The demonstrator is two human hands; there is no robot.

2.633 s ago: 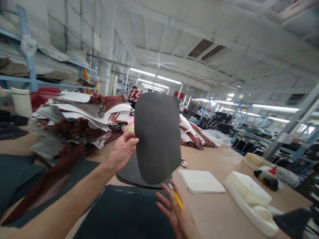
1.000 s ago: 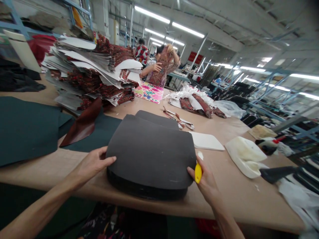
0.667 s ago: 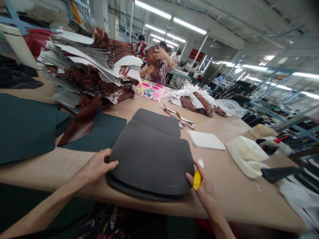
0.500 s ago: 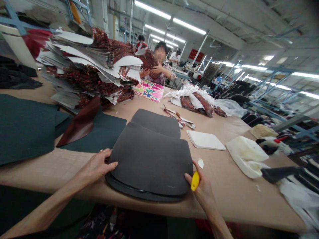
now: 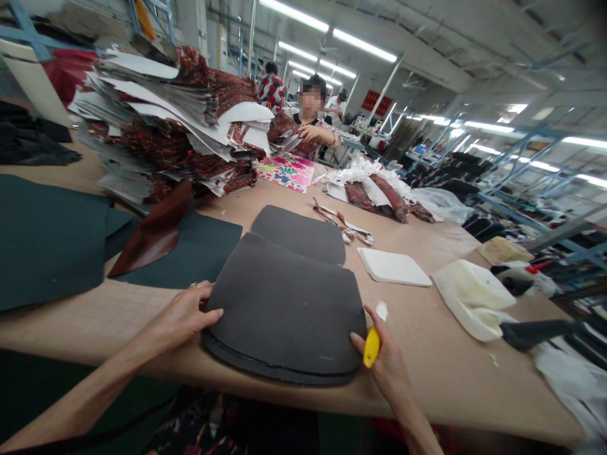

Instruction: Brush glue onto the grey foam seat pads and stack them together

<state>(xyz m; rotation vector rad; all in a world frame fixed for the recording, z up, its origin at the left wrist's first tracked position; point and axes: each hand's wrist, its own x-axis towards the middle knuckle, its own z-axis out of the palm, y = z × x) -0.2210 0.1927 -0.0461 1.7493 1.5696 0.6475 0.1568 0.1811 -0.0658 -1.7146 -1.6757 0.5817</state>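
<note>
Dark grey, rounded flat sheet (image 5: 289, 303): lies over similar dark sheets (image 5: 219, 351); placement looks done, edges not flush.
Left hand (image 5: 190, 316): grips the sheet's left edge.
Right hand (image 5: 386, 351): grips yellow-handled, white-tipped tool (image 5: 372, 346), thumb touching sheet's right edge.
Brown-covered table (image 5: 427, 354): carries sheets at near edge.
Room: white tube lights (image 5: 365, 45); co-worker (image 5: 315, 134) opposite.

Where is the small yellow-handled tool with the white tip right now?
In the head view, the small yellow-handled tool is right of centre, held in the right hand, beside the right edge of the dark grey rounded sheet.
</note>
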